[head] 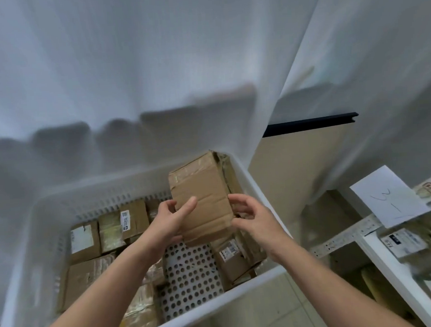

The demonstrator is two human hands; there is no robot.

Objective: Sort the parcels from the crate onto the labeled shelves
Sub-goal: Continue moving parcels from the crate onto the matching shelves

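Both forearms reach in from the bottom of the view, hands up over the crate (pixel 219 304). The left hand (pixel 170 222) grips the left edge of a brown cardboard box (pixel 201 197), thumb laid across the front face and fingers wrapped behind. The right hand (pixel 251 217) has its fingers curled around the lower right edge, so the box is clamped between the 2 hands. It's held tilted, above the crate's far right corner.

The crate is white perforated plastic. More brown parcels (pixel 104 232) are packed along its back and left side, another parcel (pixel 231 254) sits just below the held box, and a patch of holed floor (pixel 189 275) shows in the middle.

Off to the right is a white shelf (pixel 396 278) with a handwritten paper sheet (pixel 387 194) and blurry labeled packages (pixel 406 242).
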